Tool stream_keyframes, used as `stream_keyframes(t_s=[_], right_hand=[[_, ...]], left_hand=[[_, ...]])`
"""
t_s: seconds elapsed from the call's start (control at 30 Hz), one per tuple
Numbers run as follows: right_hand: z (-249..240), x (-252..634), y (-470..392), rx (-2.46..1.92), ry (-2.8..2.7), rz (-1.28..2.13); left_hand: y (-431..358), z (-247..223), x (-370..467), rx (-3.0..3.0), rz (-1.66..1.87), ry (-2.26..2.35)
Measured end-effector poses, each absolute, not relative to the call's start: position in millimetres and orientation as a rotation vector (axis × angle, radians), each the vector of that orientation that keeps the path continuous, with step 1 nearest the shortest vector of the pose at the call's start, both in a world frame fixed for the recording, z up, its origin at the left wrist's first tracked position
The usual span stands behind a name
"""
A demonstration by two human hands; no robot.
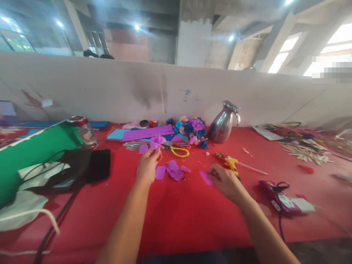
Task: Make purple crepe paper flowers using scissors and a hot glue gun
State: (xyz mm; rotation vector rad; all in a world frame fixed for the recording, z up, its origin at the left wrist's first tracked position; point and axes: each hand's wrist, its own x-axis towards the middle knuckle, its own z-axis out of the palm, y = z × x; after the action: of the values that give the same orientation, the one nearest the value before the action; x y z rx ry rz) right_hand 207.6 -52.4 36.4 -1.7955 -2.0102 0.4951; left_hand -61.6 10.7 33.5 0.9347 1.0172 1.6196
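My left hand [148,167] pinches a purple paper flower [157,142] upright above the red table. Between the fingers of my right hand [224,180] is a purple paper petal [205,178], its free end pointing left. Loose purple paper pieces [174,170] lie on the table between the two hands. Another purple piece [143,149] rests just behind my left hand. Scissors with yellow handles [180,151] lie beyond the loose pieces. A yellow glue gun [231,163] with a clear glue stick sits right behind my right hand.
At the back are finished paper flowers [196,126], purple paper strips [148,132] and a steel jug [221,124]. A purple power strip [283,200] with a cable stands at right. On the left are a glass jar [87,134], a green board [41,154] and a black object [98,167].
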Motion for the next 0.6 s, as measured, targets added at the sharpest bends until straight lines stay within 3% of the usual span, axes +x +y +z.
stream_keyframes(t_s=[0.17,0.4,0.6], right_hand=[[38,113,31,-1.379,-1.949,0.738],[31,-27,118,-1.568,-2.074,0.756],[12,-57,127,-1.759,-2.089,0.699]], left_hand=[[15,20,-126,0.756,1.827,1.152],[20,5,-149,0.408,2.011,1.060],[18,11,-149,0.403,2.009,1.037]])
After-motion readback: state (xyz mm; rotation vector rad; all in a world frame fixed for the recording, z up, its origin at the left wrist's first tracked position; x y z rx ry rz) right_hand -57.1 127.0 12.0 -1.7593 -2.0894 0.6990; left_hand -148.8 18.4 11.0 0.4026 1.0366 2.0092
